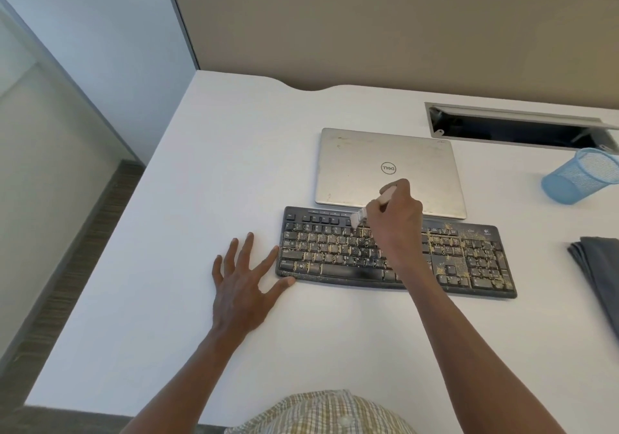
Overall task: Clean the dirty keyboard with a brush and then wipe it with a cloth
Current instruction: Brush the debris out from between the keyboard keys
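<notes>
We see the right hand (395, 219) curled around the pale wooden handle of a brush (370, 208), its light bristles angled down and to the left of the fist, touching the top rows of the black keyboard (335, 256). The keyboard stretches out to both sides beneath that hand, with yellowish crumbs scattered over its keys, thickest to the right of the hand near the number pad. The left hand (243, 278) lies flat on the white desk (201, 182) with fingers spread, its thumb and forefinger tips touching the keyboard's left end.

Just beyond the brushing hand, a closed silver laptop (385, 165) sits close against the keyboard's far edge. Far to the right of the grip, a folded grey cloth (599, 266) lies at the frame's edge, and a blue mesh cup (579, 177) lies tipped on its side beyond it. Behind that, a cable slot (516, 125) opens in the desk. To the left of the flat hand we have broad bare desktop, ending at a pale partition wall (110, 31).
</notes>
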